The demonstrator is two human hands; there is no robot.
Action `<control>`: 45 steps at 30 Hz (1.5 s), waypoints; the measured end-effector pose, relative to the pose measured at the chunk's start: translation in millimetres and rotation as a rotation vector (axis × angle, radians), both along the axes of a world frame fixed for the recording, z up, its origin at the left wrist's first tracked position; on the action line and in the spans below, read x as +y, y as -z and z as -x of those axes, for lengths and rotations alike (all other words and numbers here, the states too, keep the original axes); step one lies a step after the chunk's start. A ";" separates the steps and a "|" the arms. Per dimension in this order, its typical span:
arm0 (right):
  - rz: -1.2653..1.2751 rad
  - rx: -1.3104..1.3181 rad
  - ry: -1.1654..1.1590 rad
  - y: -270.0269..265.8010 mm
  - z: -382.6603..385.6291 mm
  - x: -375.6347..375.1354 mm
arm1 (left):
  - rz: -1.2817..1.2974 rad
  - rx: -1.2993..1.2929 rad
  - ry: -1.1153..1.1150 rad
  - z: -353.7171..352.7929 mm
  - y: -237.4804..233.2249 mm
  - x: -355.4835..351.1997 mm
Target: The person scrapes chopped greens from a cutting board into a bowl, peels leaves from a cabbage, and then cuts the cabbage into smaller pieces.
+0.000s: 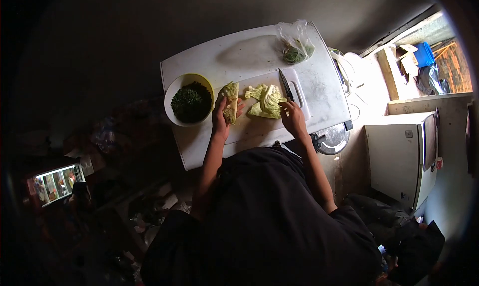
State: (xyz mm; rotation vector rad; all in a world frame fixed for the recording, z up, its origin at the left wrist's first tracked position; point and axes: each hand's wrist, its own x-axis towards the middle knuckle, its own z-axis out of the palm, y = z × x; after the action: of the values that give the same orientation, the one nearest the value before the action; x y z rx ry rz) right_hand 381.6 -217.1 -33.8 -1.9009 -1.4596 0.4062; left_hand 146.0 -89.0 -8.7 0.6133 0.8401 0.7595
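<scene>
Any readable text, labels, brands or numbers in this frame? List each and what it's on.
No text is readable.
Lit screen, lower left: pictures only, any writing too small.
Red tag on the white appliance: too small and blurred.
Blue box, top right: no legible marking.
Cutting board, bowl, plastic bag: no print visible.

One fisheye view, high overhead, straight down on table

Left grip and right grip both clenched, held forward
</scene>
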 end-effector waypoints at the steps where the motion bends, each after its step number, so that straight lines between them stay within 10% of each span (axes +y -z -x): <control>1: 0.069 0.034 0.053 0.1 -0.6 -0.5 | 0.000 -0.001 0.000 0.4 1.6 -0.5; 24: 0.481 -0.168 -0.002 -1.1 22.8 12.2 | -0.011 0.059 0.015 -2.5 0.9 -3.4; 45: -0.207 0.015 0.090 -1.4 -26.9 120.0 | 0.022 0.152 -0.017 2.8 41.9 2.8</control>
State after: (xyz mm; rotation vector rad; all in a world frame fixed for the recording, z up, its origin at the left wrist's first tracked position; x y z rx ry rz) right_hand 408.6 -97.1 -32.4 -1.7854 -1.3459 0.2178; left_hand 143.1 -86.2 -50.6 0.6513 0.9933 0.7243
